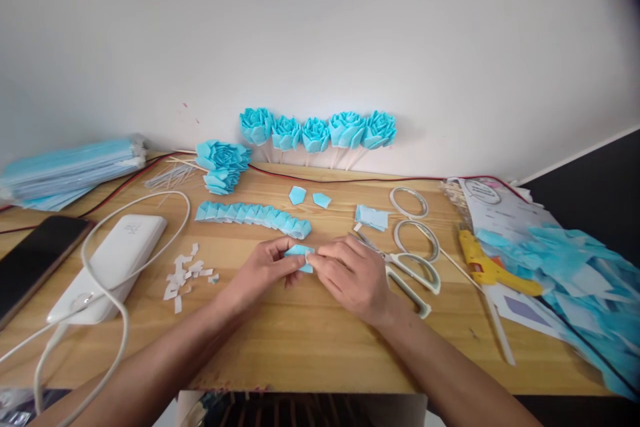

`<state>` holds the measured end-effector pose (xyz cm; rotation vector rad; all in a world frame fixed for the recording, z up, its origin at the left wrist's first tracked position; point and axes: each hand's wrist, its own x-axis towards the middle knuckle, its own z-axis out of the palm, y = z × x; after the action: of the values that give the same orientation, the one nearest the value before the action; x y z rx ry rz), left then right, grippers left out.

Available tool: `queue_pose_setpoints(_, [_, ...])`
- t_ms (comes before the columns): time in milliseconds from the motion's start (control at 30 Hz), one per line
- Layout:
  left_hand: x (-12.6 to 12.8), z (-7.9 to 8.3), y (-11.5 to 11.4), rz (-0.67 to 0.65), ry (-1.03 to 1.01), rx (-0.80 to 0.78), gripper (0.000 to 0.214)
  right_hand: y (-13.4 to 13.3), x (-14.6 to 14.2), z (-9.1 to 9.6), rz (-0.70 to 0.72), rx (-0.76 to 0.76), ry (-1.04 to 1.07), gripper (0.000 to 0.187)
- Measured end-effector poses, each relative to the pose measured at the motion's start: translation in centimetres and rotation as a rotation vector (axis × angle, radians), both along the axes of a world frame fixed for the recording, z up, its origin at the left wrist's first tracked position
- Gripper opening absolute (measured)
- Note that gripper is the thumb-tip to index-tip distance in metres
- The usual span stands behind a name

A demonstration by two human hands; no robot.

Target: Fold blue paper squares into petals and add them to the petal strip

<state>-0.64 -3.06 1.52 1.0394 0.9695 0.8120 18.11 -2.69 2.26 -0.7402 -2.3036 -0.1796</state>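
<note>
Both hands meet over the middle of the wooden table around a small light-blue piece point(299, 250), which looks like fabric or paper. My left hand point(267, 263) pinches its left side between thumb and fingers. At the right edge, my right hand point(353, 273) closes its fingertips, and a small whitish bit shows there. Just beyond lies a row of overlapping folded blue petals point(253, 215). Two loose pointed blue petals point(297, 195) rest farther back. Scissors with pale handles point(413, 273) lie beside my right hand, partly hidden by it.
Several blue flowers on sticks point(315, 135) lean on the wall; more flowers point(223, 157) lie left. White scraps point(183, 273), a power bank point(110, 267) and a phone point(37, 260) are left. Tape rolls point(416, 240), a yellow glue gun point(487, 267) and blue scraps point(590, 293) are right.
</note>
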Motion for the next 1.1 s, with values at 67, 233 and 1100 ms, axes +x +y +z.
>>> queue_pose_setpoints(67, [-0.1,0.1,0.0,-0.006,-0.014,0.005,0.020,0.0,0.0,0.1,0.018,-0.019,0.003,0.016])
queue_pose_setpoints(233, [-0.2,0.0,0.0,-0.035,-0.025,0.022,0.018,0.2,0.0,0.0,0.062,-0.093,0.015,0.021])
queue_pose_setpoints(1100, [0.0,0.5,-0.1,-0.119,0.201,0.135,0.024,0.3,0.0,0.1,0.103,-1.341,0.499,0.039])
